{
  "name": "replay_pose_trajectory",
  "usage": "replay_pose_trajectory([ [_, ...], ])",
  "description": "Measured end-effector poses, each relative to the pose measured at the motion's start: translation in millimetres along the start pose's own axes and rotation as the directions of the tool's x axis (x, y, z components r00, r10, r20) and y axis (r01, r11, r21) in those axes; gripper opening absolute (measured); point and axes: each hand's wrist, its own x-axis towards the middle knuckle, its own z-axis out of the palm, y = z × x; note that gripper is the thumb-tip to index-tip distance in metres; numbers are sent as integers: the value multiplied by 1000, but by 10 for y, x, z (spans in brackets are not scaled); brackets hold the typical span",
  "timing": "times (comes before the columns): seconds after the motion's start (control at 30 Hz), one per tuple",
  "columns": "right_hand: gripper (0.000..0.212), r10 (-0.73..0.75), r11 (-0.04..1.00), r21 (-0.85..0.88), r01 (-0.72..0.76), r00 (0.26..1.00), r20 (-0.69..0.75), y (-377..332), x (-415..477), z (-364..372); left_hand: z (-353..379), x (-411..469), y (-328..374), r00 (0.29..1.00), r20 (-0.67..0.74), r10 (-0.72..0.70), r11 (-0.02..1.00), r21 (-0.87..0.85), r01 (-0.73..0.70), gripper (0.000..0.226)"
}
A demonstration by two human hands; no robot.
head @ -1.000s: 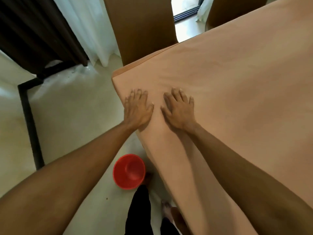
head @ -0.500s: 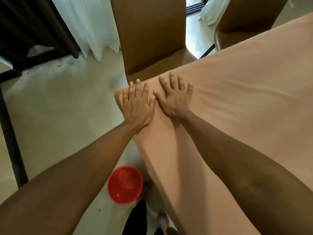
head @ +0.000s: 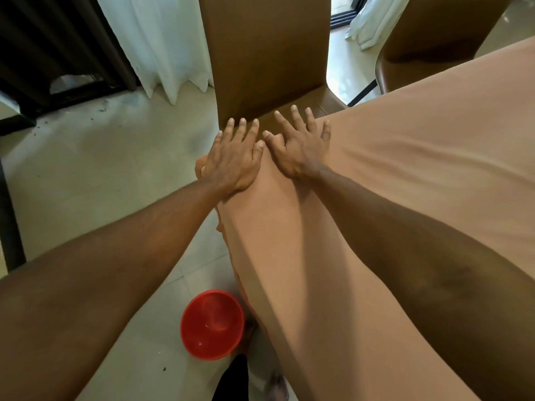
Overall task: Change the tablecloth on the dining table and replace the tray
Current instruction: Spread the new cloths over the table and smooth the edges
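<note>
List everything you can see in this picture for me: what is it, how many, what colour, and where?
tablecloth: one, peach, spread across the right of the view, hanging down at its near edge
chairs: two, brown, at the cloth's far edge; the second is further right
bowl: one, red, on the floor beside the hanging cloth
curtain: one, white, top, left of the chairs
furniture: one piece, dark, top left, too cropped to name
floor: pale tiles, left half
leg: one, in black, bottom edge
left hand: one, flat on the cloth's corner, fingers straight
right hand: one, flat on the cloth beside it, fingers spread
</note>
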Motion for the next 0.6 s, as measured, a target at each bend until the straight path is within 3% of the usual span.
replay_pose_trajectory([
  [0.1, 70, -22, 999, 37, 22, 1000, 4, -1, 17, -1, -49, 19, -36, 999, -18, 30, 999, 30, -30, 60],
  [0.27, 57, -174, 974, 130, 186, 980, -99, -151, -582, 23, 16, -641, 143, 971, -238, -12, 1000, -17, 9, 56],
  [0.4, 55, -137, 986, 88, 142, 989, -61, -215, -1179, 230, 242, -999, 236, 982, -165, -91, 996, 4, 93, 61],
  [0.6, 53, -83, 995, 50, 86, 995, -55, -238, -1004, 279, 240, -798, 251, 976, -98, -192, 981, 19, 195, 66],
])
